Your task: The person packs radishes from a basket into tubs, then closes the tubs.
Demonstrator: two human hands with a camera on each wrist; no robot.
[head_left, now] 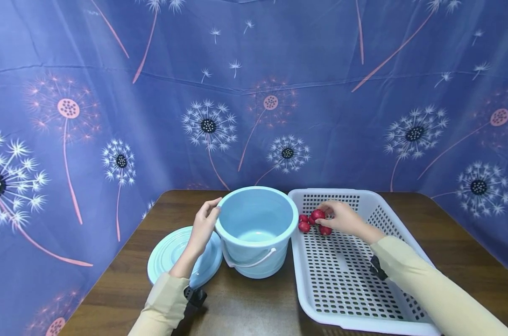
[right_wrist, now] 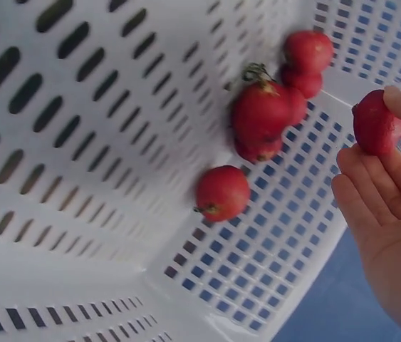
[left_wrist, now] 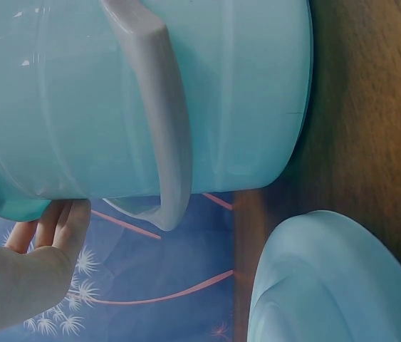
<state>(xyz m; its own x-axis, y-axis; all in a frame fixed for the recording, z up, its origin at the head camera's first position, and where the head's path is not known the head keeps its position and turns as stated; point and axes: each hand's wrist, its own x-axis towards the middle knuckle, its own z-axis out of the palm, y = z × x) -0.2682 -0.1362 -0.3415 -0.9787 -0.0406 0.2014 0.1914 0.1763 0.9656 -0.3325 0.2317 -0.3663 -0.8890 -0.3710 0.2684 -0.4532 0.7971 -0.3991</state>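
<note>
In the head view, my left hand holds the rim of a light blue bucket at its left side. The left wrist view shows those fingers against the bucket wall just under the rim, beside the grey-white handle. My right hand is over the far left part of a white perforated basket. Between thumb and fingers it pinches a red radish with a thin root tail. Several other radishes lie in the basket near its wall.
A light blue round lid lies on the brown wooden table, left of the bucket. The bucket stands close against the basket's left side. Behind the table hangs a blue dandelion-patterned cloth.
</note>
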